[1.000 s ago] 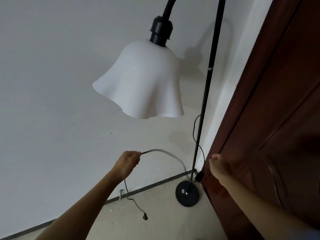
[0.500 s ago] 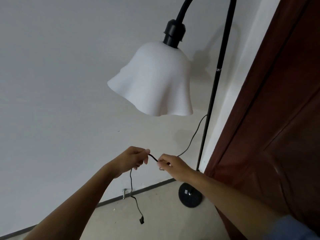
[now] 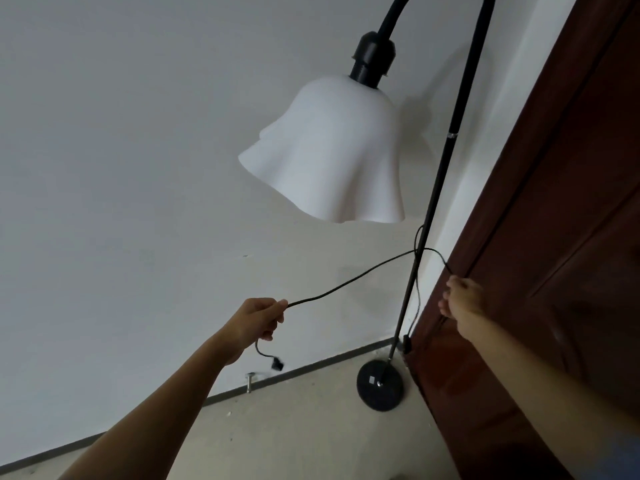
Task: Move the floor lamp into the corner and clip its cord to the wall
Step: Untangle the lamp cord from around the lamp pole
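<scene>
The black floor lamp stands in the corner, its round base (image 3: 380,385) on the floor and its thin pole (image 3: 434,188) rising beside the dark door. Its white wavy shade (image 3: 332,154) hangs to the left of the pole. A thin black cord (image 3: 353,280) stretches between my two hands, passing the pole. My left hand (image 3: 258,320) is closed on the cord near its end, and the small plug (image 3: 277,363) dangles just below it. My right hand (image 3: 460,296) pinches the cord close to the door's edge.
A dark red-brown wooden door (image 3: 554,237) fills the right side. The white wall (image 3: 121,168) meets the beige floor (image 3: 277,438) along a grey baseboard. A small metal stopper (image 3: 250,382) sticks up from the floor by the wall.
My hands, close together half a second ago, have moved apart. The right hand slid along the cord to the door's edge, drawing the cord out; the plug now hangs nearer my left hand.
</scene>
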Demonstrator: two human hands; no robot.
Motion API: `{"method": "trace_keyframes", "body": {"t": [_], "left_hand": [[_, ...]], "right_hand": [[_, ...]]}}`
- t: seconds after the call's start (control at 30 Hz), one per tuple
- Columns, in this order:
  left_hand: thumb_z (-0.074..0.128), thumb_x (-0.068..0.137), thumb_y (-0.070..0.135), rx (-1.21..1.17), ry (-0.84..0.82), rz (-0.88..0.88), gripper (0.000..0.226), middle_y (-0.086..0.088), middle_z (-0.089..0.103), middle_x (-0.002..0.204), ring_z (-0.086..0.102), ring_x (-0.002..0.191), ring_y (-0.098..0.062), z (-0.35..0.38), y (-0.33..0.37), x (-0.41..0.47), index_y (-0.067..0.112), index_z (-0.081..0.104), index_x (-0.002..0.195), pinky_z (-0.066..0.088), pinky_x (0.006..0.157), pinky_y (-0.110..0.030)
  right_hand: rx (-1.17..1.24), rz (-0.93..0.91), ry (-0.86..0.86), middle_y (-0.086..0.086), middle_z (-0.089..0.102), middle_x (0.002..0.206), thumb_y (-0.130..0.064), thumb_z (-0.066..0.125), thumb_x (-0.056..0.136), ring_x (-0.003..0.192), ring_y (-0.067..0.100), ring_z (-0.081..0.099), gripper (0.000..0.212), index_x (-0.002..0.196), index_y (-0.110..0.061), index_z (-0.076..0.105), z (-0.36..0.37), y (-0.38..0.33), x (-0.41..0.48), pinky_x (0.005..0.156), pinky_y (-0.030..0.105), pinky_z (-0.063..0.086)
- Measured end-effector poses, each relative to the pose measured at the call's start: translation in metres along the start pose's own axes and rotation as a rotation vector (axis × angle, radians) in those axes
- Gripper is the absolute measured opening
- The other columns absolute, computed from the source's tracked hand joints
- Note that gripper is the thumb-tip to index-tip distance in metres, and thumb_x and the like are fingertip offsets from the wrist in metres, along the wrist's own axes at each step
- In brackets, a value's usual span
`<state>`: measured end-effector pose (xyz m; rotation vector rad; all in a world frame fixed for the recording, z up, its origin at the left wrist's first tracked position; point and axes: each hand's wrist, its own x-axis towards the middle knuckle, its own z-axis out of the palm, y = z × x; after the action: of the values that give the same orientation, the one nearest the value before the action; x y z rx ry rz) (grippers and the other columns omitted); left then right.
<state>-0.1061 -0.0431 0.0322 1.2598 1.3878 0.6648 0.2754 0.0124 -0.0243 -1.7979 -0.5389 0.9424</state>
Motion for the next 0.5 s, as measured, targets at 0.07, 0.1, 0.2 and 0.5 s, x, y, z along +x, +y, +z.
{"method": "trace_keyframes", "body": {"t": [0.07, 0.1, 0.2, 0.5], "left_hand": [[0.054, 0.094, 0.033, 0.009, 0.016, 0.019, 0.039, 0.002, 0.039, 0.054, 0.037, 0.052, -0.013, 0.002, 0.001, 0.004, 0.012, 0.053, 0.061, 0.040, 0.056, -0.028], [0.054, 0.094, 0.033, 0.004, 0.029, 0.026, 0.041, 0.000, 0.038, 0.054, 0.037, 0.051, -0.014, 0.003, 0.002, 0.006, 0.014, 0.050, 0.057, 0.040, 0.056, -0.029], [0.058, 0.092, 0.031, -0.027, 0.087, 0.044, 0.048, -0.001, 0.036, 0.050, 0.035, 0.045, -0.014, 0.008, 0.005, 0.013, 0.017, 0.043, 0.048, 0.038, 0.052, -0.030], [0.063, 0.088, 0.023, -0.037, 0.167, 0.015, 0.040, -0.006, 0.030, 0.054, 0.028, 0.045, -0.017, 0.033, 0.014, 0.031, 0.009, 0.045, 0.055, 0.034, 0.046, -0.027]], "right_hand": [[-0.106, 0.061, -0.121, 0.005, 0.050, 0.059, -0.017, 0.045, 0.099, 0.044, 0.016, 0.049, 0.018, 0.084, -0.013, 0.055, 0.005, 0.015, -0.011, 0.043, 0.021, 0.041], [-0.169, 0.074, -0.186, 0.006, 0.052, 0.059, -0.016, 0.046, 0.098, 0.047, 0.016, 0.051, 0.018, 0.083, -0.013, 0.055, 0.008, 0.023, -0.019, 0.046, 0.022, 0.041], [-0.353, 0.070, -0.362, 0.007, 0.062, 0.062, -0.013, 0.051, 0.095, 0.050, 0.015, 0.054, 0.015, 0.083, -0.011, 0.060, 0.016, 0.044, -0.034, 0.046, 0.019, 0.039], [-0.452, -0.315, -0.199, 0.008, 0.063, 0.087, -0.029, 0.062, 0.092, 0.079, 0.021, 0.059, 0.028, 0.104, -0.005, 0.067, 0.000, -0.008, 0.022, 0.068, 0.028, 0.044]]}}
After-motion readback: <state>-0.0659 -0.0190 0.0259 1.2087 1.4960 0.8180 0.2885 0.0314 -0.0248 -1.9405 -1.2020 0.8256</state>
